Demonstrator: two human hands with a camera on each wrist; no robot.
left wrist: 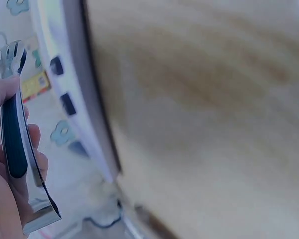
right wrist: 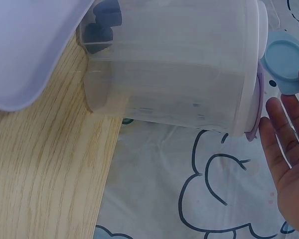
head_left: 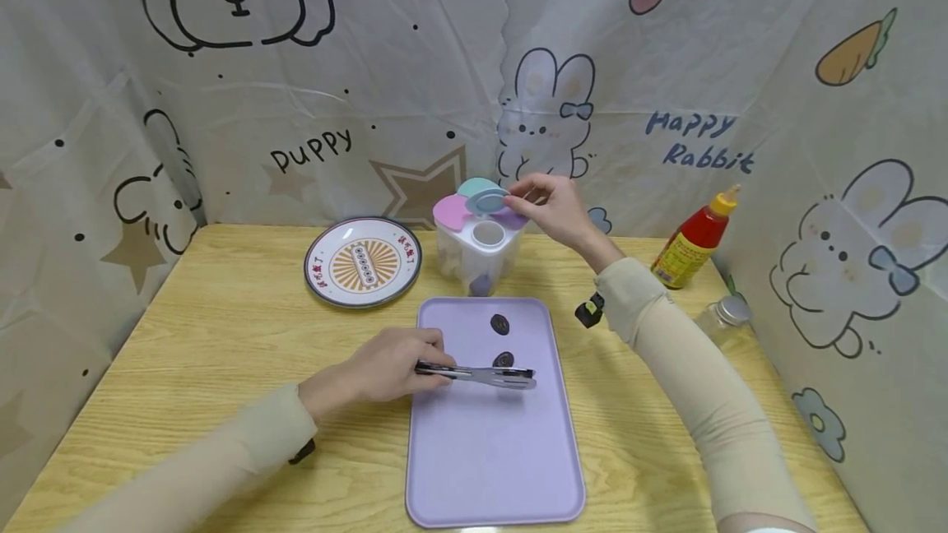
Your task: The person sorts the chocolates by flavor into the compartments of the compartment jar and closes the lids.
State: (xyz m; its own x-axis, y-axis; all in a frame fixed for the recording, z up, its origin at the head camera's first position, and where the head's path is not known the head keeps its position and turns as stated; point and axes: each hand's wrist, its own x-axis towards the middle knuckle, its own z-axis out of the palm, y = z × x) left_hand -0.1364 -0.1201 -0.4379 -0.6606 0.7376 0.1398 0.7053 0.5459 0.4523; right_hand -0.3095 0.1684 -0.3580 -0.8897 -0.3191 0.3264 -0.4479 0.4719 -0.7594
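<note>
My left hand (head_left: 388, 368) grips black-handled metal tongs (head_left: 481, 374) that lie level over a lilac tray (head_left: 481, 451); their tips are beside a dark round piece (head_left: 504, 359). A second dark piece (head_left: 499, 323) lies further back on the tray. In the left wrist view my left hand (left wrist: 2, 174) wraps the tongs (left wrist: 15, 139). My right hand (head_left: 551, 206) holds the raised blue lid (head_left: 485, 201) of a translucent compartment box (head_left: 477, 249) with pastel lids. In the right wrist view the blue lid (right wrist: 284, 59) touches a fingertip of my right hand (right wrist: 289, 164), and dark pieces (right wrist: 102, 20) show inside the box (right wrist: 179, 74).
A patterned plate (head_left: 363, 261) sits left of the box. A red sauce bottle (head_left: 696, 241) and a small glass jar (head_left: 722, 315) stand at the right. Printed cloth walls close in three sides of the wooden table (head_left: 222, 352).
</note>
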